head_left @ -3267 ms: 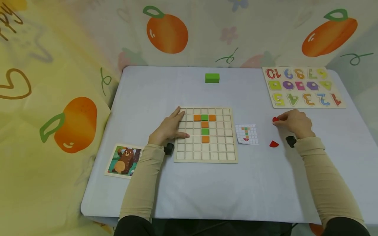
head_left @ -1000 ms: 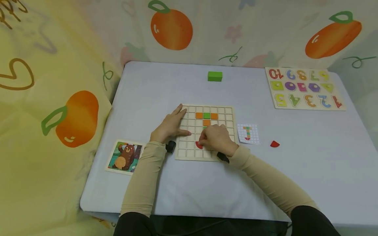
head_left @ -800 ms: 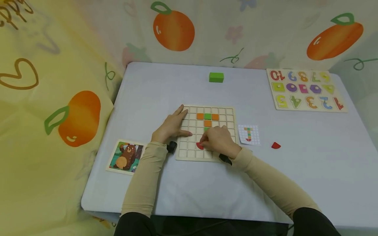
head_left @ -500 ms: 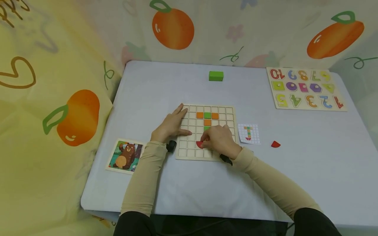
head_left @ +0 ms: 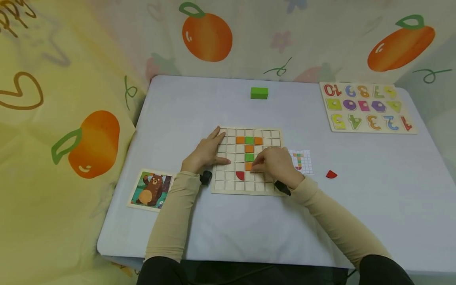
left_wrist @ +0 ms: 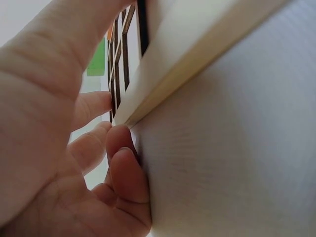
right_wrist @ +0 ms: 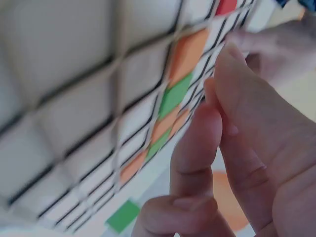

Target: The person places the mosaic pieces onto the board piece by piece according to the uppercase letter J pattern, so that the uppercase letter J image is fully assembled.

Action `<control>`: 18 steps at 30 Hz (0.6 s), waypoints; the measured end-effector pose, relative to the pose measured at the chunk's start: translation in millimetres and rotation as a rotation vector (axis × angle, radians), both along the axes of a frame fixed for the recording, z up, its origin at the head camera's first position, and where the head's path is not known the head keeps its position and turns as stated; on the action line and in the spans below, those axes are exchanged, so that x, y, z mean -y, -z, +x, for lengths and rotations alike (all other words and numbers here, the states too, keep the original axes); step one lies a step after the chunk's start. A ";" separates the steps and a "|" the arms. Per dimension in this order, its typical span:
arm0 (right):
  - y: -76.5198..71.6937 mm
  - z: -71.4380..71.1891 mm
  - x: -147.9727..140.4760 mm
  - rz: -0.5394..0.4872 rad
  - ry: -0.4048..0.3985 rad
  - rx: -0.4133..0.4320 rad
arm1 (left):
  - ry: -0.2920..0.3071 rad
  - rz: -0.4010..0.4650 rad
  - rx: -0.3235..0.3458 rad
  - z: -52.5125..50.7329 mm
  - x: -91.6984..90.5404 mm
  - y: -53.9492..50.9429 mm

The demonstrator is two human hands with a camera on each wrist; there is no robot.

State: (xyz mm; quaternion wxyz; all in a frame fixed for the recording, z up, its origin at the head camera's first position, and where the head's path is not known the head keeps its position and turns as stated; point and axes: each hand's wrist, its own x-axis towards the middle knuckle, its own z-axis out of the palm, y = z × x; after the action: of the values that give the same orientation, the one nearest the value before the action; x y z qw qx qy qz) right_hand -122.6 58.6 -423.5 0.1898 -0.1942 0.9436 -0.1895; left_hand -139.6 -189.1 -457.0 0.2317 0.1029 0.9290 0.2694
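Observation:
A wooden grid board [head_left: 228, 185] lies mid-table with orange and green square tiles [head_left: 249, 157] in a T shape. My left hand [head_left: 204, 153] rests at its left side, thumb lying across the top and fingers against the edge. One red quarter-circle piece [head_left: 240, 175] lies in a cell below and left of the lowest orange tile [head_left: 248, 166]. Over the board's right half is my right hand [head_left: 278, 164], fingers loosely bent. The right wrist view shows nothing between its thumb [right_wrist: 256, 94] and index finger. That hand partly covers the pattern card [head_left: 304, 160].
A second red quarter-circle piece [head_left: 331, 174] lies right of the card. At the back stands a green block [head_left: 259, 93]. A number and shape puzzle board [head_left: 370, 113] occupies the back right; a bear picture puzzle [head_left: 151, 189] lies left, partly under the left sleeve.
My right hand picked up a red quarter-circle piece right of the card and carried it to the board. It has let go of it and moved slightly right. The left hand stays put.

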 end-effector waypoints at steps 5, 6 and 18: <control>-4.4 -8.9 -22.3 0.041 0.074 0.020 | -0.003 -0.002 0.001 0.1 -0.6 -1.6; -5.3 -10.4 -26.7 0.046 0.085 0.022 | -0.002 -0.002 -0.002 -0.1 -0.7 -1.2; -9.5 -16.0 -90.3 0.048 0.198 0.051 | -0.006 0.002 0.008 -0.2 -2.5 -1.0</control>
State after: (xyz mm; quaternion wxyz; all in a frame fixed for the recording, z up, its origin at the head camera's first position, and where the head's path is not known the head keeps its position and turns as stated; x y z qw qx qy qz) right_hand -138.5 149.0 -414.1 0.1986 -0.0906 0.9574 -0.1892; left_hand -139.8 -186.6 -456.0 0.2348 0.0994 0.9280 0.2715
